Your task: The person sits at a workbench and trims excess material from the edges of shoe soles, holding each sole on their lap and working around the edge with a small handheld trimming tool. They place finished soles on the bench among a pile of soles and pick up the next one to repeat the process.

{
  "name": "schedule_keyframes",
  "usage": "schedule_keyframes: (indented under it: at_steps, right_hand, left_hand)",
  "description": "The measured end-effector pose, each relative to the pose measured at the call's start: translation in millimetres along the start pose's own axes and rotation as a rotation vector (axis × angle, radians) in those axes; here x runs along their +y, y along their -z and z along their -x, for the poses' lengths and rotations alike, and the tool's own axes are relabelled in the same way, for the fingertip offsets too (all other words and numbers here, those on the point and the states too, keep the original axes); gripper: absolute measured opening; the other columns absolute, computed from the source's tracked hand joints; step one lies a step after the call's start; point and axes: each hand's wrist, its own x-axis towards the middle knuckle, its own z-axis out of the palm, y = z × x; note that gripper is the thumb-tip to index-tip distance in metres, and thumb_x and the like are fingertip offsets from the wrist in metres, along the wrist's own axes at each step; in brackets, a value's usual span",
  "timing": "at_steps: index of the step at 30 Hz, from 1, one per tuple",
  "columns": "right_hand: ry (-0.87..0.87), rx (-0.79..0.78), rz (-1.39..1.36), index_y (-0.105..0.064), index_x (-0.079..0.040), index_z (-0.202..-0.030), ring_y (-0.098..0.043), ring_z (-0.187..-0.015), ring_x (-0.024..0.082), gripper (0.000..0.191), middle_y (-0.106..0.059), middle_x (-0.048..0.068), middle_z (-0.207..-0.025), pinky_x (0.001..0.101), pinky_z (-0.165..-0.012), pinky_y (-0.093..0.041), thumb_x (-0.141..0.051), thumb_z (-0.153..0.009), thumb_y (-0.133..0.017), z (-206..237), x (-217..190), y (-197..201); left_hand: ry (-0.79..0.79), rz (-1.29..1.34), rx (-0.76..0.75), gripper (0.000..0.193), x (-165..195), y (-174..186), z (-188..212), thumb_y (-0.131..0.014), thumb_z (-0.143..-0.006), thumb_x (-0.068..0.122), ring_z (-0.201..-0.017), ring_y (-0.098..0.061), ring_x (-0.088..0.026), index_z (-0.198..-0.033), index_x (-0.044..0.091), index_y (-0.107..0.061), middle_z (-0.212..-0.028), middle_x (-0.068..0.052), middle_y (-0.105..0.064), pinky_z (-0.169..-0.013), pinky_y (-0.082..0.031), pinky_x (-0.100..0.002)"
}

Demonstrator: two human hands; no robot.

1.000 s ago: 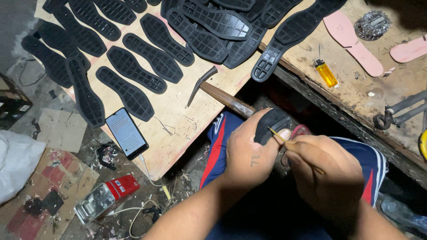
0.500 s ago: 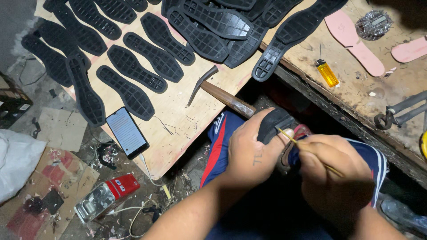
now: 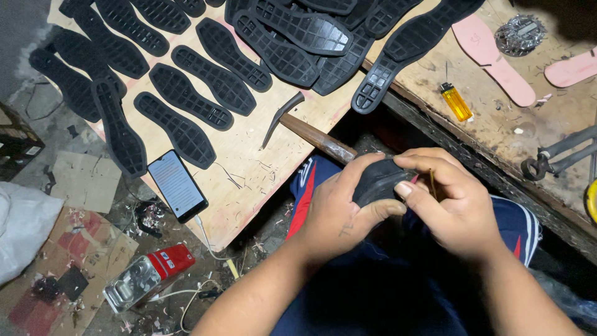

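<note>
Head view: the left hand (image 3: pixel 339 214) is clamped around a black rubber sole (image 3: pixel 378 180) held over the lap, thumb pressed along its lower edge. The right hand (image 3: pixel 457 208) grips the same sole from the other side, fingers closed with a thin stick (image 3: pixel 431 184) pinched between them. On the plywood board (image 3: pixel 249 162) lie one hammer (image 3: pixel 305 127) and one phone (image 3: pixel 177 185). One yellow lighter (image 3: pixel 456 102) and two pink insoles (image 3: pixel 494 59) rest on the workbench (image 3: pixel 559 162).

Both hands (image 3: pixel 398 211) around black sole (image 3: pixel 376 180)
</note>
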Motion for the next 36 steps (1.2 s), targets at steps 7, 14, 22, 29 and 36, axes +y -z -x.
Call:
schedule_keyframes:
  at_steps: [7,14,22,29,36]
  right_hand:
    - [0.011,-0.011,-0.013,-0.066,0.002,-0.123,-0.059,-0.113,0.016,0.034,-0.061,0.011,-0.128,0.0275,-0.095,-0.048,-0.002,-0.09,-0.064,0.6,4.2,8.2]
    - [0.253,0.312,0.401,-0.074,0.0,-0.114,-0.057,-0.106,0.019,0.026,-0.066,0.013,-0.113,0.0282,-0.094,-0.047,-0.012,-0.105,-0.052,18.9,-29.7,18.9]
    - [0.284,0.189,0.397,-0.065,-0.001,-0.102,-0.07,-0.086,0.026,0.013,-0.069,0.014,-0.098,0.0326,-0.08,-0.056,-0.013,-0.099,-0.063,34.0,-54.6,10.1]
    - [0.336,0.108,0.441,-0.065,-0.001,-0.102,-0.07,-0.086,0.026,0.008,-0.07,0.014,-0.098,0.0322,-0.08,-0.056,-0.006,-0.095,-0.063,22.3,-49.7,3.9]
    - [0.331,0.086,0.554,-0.068,-0.002,-0.097,-0.071,-0.086,0.029,0.006,-0.071,0.014,-0.096,0.0345,-0.079,-0.056,-0.005,-0.093,-0.065,20.8,-49.0,4.0]
  left_hand:
    - [0.047,0.077,0.044,0.037,8.9,-10.5,-1.9,-0.071,-0.101,0.027,-0.106,-0.075,-0.031,-0.131,0.007,-0.061,-0.115,-0.014,-0.074,-0.091,-0.06,-0.037]
    - [0.094,0.062,0.068,0.033,19.0,-18.4,-8.9,-0.07,-0.098,0.026,-0.099,-0.076,-0.03,-0.124,0.007,-0.065,-0.108,-0.014,-0.075,-0.086,-0.059,-0.037]
    - [0.123,0.051,0.062,0.025,22.9,-22.0,-13.2,-0.069,-0.098,0.024,-0.095,-0.075,-0.032,-0.118,0.009,-0.066,-0.101,-0.013,-0.074,-0.082,-0.06,-0.039]
    - [0.069,-0.029,0.1,0.03,16.2,-30.3,-12.5,-0.07,-0.096,0.025,-0.095,-0.072,-0.036,-0.121,0.01,-0.064,-0.103,-0.014,-0.073,-0.082,-0.058,-0.042]
    - [0.029,-0.014,0.087,0.027,14.5,-28.9,-12.5,-0.068,-0.096,0.024,-0.095,-0.072,-0.036,-0.119,0.011,-0.064,-0.104,-0.013,-0.073,-0.082,-0.057,-0.042]
